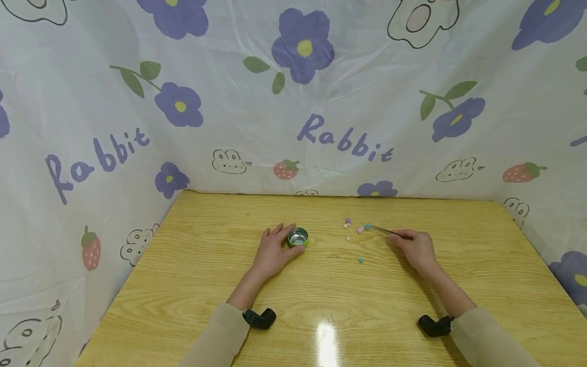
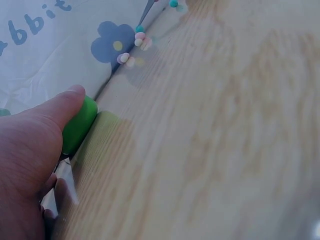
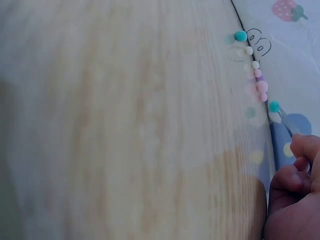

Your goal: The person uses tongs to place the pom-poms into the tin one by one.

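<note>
My left hand [image 1: 275, 252] holds a small round metal tin [image 1: 298, 244], thumb and fingers on either side. Its outside is green, its inside silvery, and it stands open at the top. In the left wrist view the thumb lies over the green wall [image 2: 82, 125]. My right hand [image 1: 417, 251] pinches metal tweezers [image 1: 382, 231] pointing left. At their tips is a teal ball [image 3: 273, 106], which looks slightly raised off the table in the right wrist view. Beside it lie a pink ball [image 1: 359, 231], a purple ball [image 1: 348, 220] and small pale balls [image 3: 249, 50].
Another teal ball [image 1: 361, 260] lies nearer the front of the wooden table [image 1: 293, 290]. A patterned curtain [image 1: 229, 112] rises behind the table's back edge and along its sides. Each wrist wears a black device [image 1: 260, 318].
</note>
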### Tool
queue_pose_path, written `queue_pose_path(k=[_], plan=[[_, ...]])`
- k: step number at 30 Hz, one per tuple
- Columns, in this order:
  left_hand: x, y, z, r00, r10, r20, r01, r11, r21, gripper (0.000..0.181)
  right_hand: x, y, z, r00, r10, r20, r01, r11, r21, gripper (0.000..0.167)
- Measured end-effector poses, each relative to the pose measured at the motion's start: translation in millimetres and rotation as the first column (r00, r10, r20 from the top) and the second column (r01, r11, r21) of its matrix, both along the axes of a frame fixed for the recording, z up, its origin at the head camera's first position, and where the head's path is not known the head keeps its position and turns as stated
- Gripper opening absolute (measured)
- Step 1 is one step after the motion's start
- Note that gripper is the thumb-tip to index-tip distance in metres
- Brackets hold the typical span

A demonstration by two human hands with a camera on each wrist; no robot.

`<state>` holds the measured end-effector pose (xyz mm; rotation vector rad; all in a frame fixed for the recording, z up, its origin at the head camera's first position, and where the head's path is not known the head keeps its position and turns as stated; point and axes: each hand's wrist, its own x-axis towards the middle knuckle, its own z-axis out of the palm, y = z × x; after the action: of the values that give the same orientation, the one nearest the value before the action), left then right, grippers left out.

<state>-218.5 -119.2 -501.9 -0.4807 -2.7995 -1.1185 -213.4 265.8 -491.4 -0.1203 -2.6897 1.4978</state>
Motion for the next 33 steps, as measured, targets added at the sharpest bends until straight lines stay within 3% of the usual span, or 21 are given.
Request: queue_pose_path(k=[12,24,33], plan=[[0.4,-2.6,-0.8,1.000,0.001,0.001,-0.001,1.000,0.003,0.069,-0.6,-10,9.0,1.000,0.017,-0.014,-0.017,1.000,-0.026,0.040],[-1.1,-3.1,-1.6,1.000,0.010,0.005,-0.010,1.000,-0.001,0.071,-3.5,-24,12.4,0.996,0.084,-0.042,-0.087,0.994,-0.073,0.036],[-1.4,-0.6,-1.6,1.000,0.004,0.000,-0.004,1.000,-0.008,0.070,-3.3,-35,11.5,0.996,0.084,-0.039,-0.087,0.992,-0.090,0.033]])
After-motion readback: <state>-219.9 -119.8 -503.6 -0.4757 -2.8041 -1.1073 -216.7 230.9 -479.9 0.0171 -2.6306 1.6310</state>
